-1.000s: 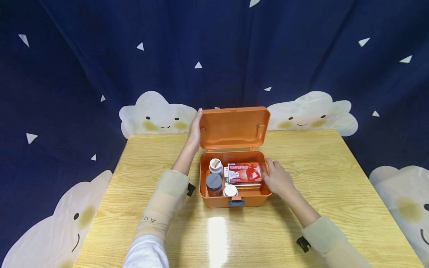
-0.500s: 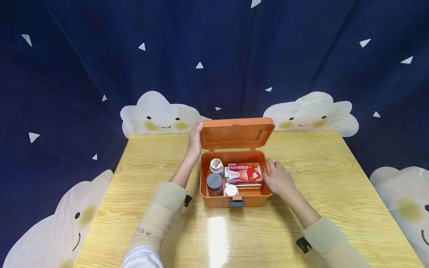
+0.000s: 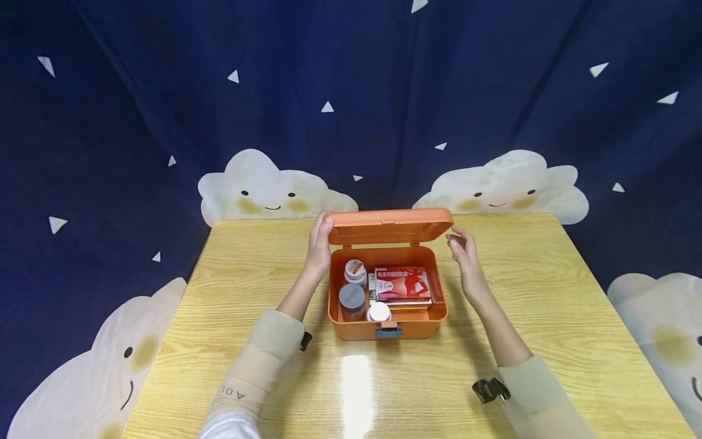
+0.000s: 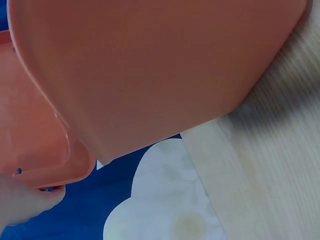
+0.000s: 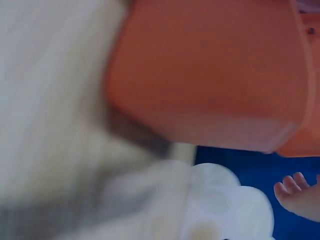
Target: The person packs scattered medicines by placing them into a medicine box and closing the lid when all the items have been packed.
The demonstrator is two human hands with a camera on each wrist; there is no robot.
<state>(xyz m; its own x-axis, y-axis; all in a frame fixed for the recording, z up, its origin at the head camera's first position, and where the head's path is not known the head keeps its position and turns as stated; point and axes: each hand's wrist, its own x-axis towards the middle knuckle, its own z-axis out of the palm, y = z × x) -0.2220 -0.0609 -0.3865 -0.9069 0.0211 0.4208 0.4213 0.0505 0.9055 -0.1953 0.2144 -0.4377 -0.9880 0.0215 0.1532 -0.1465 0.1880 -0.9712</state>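
Note:
An orange plastic medicine box [image 3: 419, 330] sits on the table with its lid [image 3: 392, 218] tilted partway down over the rear. My left hand [image 3: 319, 245] holds the lid by its left side; in the left wrist view part of that hand [image 4: 30, 202] shows at the lid's edge. My right hand [image 3: 465, 256] is raised just beside the lid's right corner, fingers loosely bent, holding nothing. Inside the box are a white-capped bottle [image 3: 355, 272], a grey-lidded jar [image 3: 352, 299], another white-capped bottle [image 3: 379, 312] and a red medicine carton [image 3: 403, 283] lying on other boxes.
The wooden table [image 3: 252, 256] extends around the box on all sides. A blue latch [image 3: 389, 333] hangs at the box front. Behind the table hangs a dark blue curtain [image 3: 384, 91] with cloud prints.
The lid has tipped forward and down with my left hand on it. My right hand has let go of the box's right rim and risen toward the lid's right corner.

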